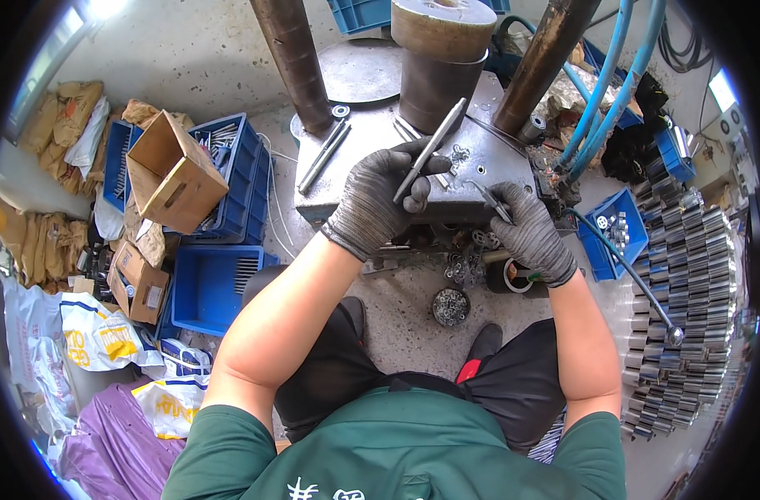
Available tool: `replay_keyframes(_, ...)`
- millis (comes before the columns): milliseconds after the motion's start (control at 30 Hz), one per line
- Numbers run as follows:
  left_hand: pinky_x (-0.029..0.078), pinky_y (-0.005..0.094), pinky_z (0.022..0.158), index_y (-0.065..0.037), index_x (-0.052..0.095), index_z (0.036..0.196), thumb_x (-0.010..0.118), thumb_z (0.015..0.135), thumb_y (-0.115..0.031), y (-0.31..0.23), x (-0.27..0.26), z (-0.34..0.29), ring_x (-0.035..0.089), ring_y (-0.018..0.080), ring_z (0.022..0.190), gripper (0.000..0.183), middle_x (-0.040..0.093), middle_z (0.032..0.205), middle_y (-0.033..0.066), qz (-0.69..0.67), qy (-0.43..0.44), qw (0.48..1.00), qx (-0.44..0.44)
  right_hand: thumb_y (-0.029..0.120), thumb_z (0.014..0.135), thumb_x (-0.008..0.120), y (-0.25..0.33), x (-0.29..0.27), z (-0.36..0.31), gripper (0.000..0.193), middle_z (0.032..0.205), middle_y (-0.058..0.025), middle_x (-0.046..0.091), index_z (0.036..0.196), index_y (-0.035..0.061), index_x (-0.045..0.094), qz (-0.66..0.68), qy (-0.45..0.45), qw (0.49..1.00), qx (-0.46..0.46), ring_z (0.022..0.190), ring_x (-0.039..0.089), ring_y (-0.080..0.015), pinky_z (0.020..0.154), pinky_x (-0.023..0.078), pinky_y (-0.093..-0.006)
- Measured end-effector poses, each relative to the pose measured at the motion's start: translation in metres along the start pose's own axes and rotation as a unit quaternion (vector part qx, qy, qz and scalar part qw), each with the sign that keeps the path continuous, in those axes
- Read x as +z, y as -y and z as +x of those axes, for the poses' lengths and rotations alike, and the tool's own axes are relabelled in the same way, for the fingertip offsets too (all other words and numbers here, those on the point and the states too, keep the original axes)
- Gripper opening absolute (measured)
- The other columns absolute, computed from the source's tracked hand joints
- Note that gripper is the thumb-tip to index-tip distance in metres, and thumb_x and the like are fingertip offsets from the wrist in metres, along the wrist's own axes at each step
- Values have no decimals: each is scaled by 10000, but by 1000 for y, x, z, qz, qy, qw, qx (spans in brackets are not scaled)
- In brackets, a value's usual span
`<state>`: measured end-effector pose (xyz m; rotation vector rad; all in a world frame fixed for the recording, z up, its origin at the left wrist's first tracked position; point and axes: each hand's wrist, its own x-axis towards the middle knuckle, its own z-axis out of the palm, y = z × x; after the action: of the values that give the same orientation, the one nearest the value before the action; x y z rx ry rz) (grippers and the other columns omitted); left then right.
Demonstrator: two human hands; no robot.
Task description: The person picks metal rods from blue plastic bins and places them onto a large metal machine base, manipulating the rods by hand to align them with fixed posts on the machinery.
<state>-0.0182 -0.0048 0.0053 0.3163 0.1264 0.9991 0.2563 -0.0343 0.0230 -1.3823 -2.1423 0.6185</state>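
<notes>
My left hand (368, 196), in a dark grey knit glove, is closed around a slim metal rod (437, 143) that tilts up to the right above a steel press bed (313, 202). My right hand (537, 236), gloved alike, pinches a small pointed metal tool (487, 200); its exact kind is unclear. Small ring-like metal parts (459, 156) lie on the bed beyond my hands. Two more metal rods (324, 157) rest on the bed left of my left hand. Over the bed hangs a thick steel ram (437, 90).
Steel columns (295, 62) flank the ram. A long lever with a ball knob (673, 336) slants down at right, beside a blue bin (620, 229) and stacked metal cylinders (684, 308). Left stand blue crates (217, 287) and a cardboard box (180, 179). A round container of small parts (451, 307) sits below.
</notes>
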Motion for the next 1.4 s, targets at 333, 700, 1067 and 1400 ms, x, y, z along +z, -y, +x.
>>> replay_keyframes(333, 567, 282, 620, 62, 295, 1555, 649, 932, -130, 2, 23, -8, 709, 206, 712, 742, 710, 1141, 224, 173, -20, 984, 42, -4, 719, 655, -32, 15, 31, 437, 1078, -240, 690, 1154, 30, 681, -122, -21, 987, -101, 1070, 626, -431, 957, 521, -485)
replay_keyframes(700, 589, 248, 602, 55, 450, 1453, 612, 1023, -144, 6, 23, -4, 735, 199, 785, 501, 713, 1017, 171, 246, -66, 961, 106, 14, 760, 668, -35, 26, 61, 376, 1082, -225, 700, 1132, 61, 690, -183, 5, 980, -82, 1050, 638, -414, 954, 526, -493)
replay_keyframes(1067, 418, 201, 447, 33, 478, 1359, 588, 927, -84, -2, 14, -5, 539, 97, 535, 461, 687, 1098, 216, 232, -66, 968, 74, 110, 815, 702, -62, 12, 63, 328, 1025, -212, 700, 1130, 30, 657, -113, -30, 992, 54, 1007, 671, -371, 916, 531, -446)
replay_keyframes(1400, 433, 198, 442, 49, 458, 1345, 520, 929, -49, 3, 26, -5, 556, 86, 533, 432, 709, 1083, 242, 267, -92, 955, 90, 66, 823, 685, -55, 13, 67, 373, 1087, -213, 692, 1188, 19, 628, -36, -53, 997, 33, 1026, 664, -350, 931, 519, -423)
